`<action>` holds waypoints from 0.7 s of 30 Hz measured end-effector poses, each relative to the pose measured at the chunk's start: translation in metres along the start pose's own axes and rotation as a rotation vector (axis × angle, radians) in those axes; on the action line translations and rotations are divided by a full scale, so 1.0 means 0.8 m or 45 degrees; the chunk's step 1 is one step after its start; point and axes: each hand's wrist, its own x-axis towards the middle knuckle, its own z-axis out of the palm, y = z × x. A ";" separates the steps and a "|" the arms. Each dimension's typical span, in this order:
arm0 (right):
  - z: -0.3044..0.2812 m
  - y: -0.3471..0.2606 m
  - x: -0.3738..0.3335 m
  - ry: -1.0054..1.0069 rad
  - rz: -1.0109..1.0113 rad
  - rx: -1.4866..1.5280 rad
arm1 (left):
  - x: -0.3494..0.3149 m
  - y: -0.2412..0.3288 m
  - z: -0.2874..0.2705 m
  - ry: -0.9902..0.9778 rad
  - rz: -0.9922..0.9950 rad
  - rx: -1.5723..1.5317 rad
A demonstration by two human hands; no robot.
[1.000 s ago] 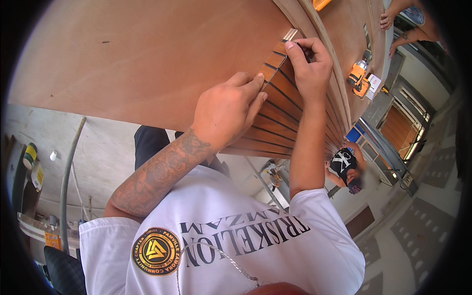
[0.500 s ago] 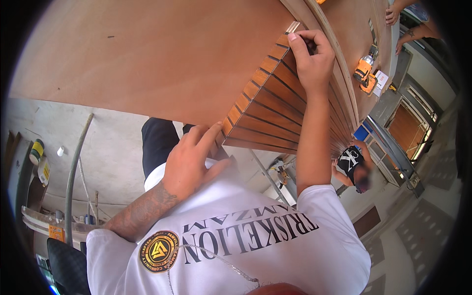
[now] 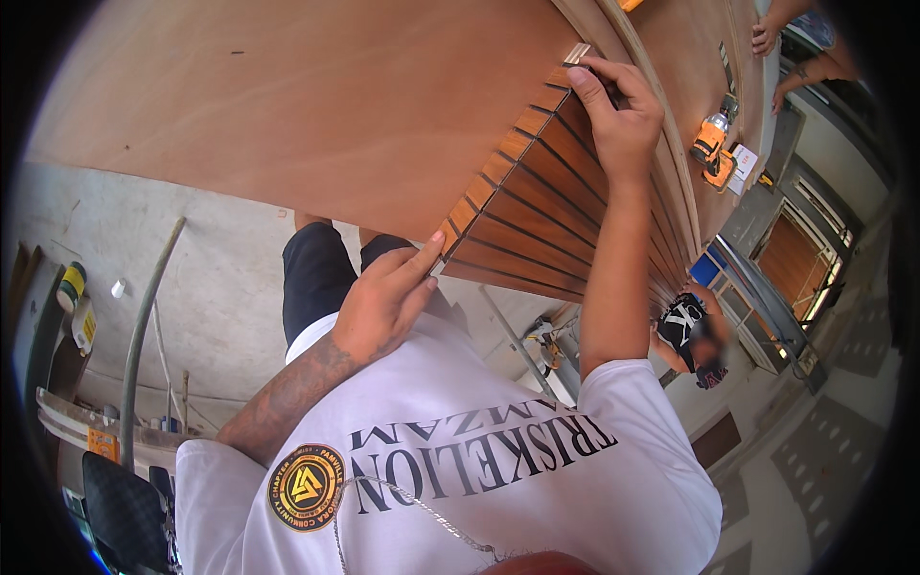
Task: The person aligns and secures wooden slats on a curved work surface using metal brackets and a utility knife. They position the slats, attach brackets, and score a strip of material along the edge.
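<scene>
A long slatted wood panel [image 3: 537, 206], brown with dark grooves, runs away to the right with its stepped end facing me. My left hand [image 3: 388, 292] holds the near corner of that end, index finger laid along the edge and thumb lower down beside it; its other fingers are partly hidden. At the far corner, my right hand [image 3: 623, 110] grips the panel with the thumb on top and the fingers curled over. Just past that thumb a small pale ridged piece [image 3: 578, 53] shows at the corner. Beneath and beyond lies a broad brown board [image 3: 316, 125].
Curved wooden edging [image 3: 661, 105] passes beyond my right hand. An orange cordless drill [image 3: 711, 139] rests past it, near another person's hands [image 3: 767, 38]. A second person [image 3: 685, 321] is at the panel's far end. A grey pipe [image 3: 149, 335] stands at left.
My left hand has shifted slightly at the near corner, its index finger now straighter along the edge. The panel end sits slightly further right in view; my right hand keeps its grip.
</scene>
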 end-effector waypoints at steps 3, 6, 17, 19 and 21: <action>-0.001 0.000 -0.001 -0.001 -0.025 -0.030 | -0.001 -0.002 0.000 -0.018 0.024 -0.062; 0.000 0.000 -0.001 0.000 -0.021 -0.002 | -0.001 -0.003 -0.003 -0.036 0.027 -0.023; -0.001 -0.001 -0.001 0.015 -0.002 -0.030 | 0.002 -0.001 -0.007 -0.065 0.041 0.009; 0.001 0.000 -0.001 0.027 -0.005 -0.026 | 0.004 0.000 -0.009 -0.072 0.043 0.006; 0.002 -0.001 -0.001 0.043 -0.012 -0.032 | 0.004 0.000 -0.011 -0.096 0.022 0.009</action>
